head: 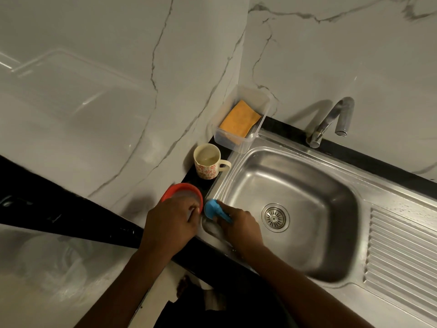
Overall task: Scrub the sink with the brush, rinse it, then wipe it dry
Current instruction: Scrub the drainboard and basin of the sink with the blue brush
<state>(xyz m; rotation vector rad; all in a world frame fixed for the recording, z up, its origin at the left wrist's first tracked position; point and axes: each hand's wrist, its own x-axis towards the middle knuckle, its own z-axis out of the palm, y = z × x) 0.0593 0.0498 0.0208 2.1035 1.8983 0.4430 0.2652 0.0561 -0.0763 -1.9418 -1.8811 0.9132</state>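
Observation:
A stainless steel sink (314, 192) with a round drain strainer (275, 217) fills the right of the view. My right hand (242, 227) grips a blue brush (214, 210) at the sink's front-left corner, on the rim. My left hand (171, 221) rests curled at the near edge of a red bowl (181, 191) on the dark counter beside the sink; whether its fingers hold the bowl is hidden. A chrome tap (333, 120) stands at the back, with no water running.
A patterned mug (208, 162) with cloudy liquid stands left of the sink. Behind it a clear plastic tub (241, 119) holds an orange sponge (239, 119). A ribbed drainboard (402, 254) lies to the right. Marble walls close in behind and left.

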